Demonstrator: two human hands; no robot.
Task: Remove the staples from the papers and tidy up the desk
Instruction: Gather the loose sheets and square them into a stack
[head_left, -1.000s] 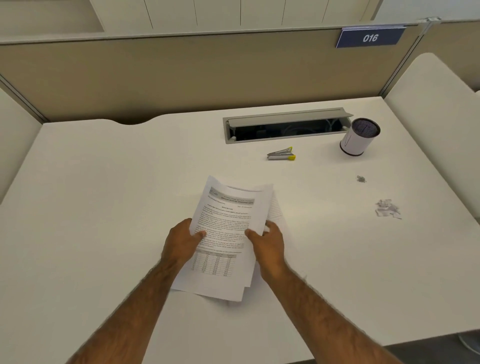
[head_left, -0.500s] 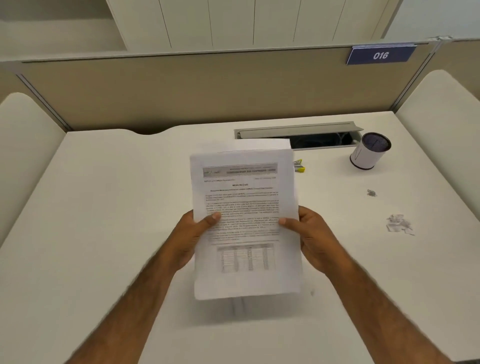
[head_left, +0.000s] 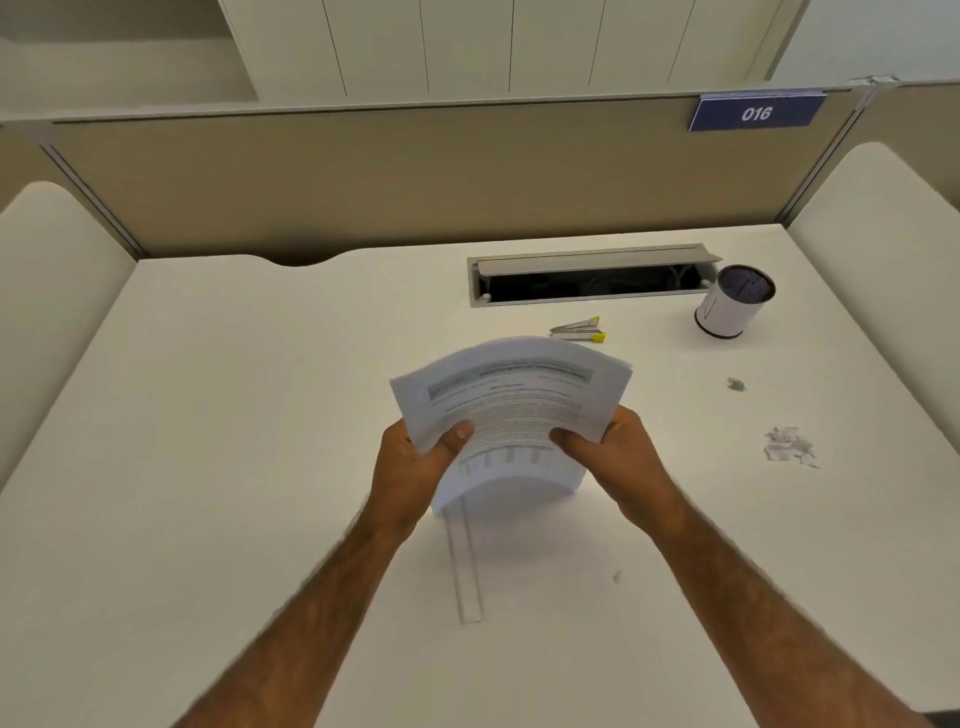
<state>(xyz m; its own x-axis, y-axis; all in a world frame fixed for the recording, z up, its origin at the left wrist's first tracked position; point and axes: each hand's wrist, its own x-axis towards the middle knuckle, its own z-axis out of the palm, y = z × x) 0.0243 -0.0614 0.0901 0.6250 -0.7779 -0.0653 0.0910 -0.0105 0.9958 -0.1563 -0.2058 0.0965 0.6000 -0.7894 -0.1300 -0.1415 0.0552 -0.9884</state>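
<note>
Papers (head_left: 511, 410) up off the worktop (head_left: 260, 415): a white printed stack, bowed into an arch, slightly blurred. Just beyond it the silver, yellow-tipped staple remover (head_left: 579, 329) lies flat. Out right, a small heap of staples (head_left: 736, 384), with torn paper scraps (head_left: 787, 446) nearer.

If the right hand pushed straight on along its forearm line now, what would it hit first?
The right hand grips the papers, so those come first. Past them it would head roughly toward the staple remover, though its height above the desk is unclear.
</note>
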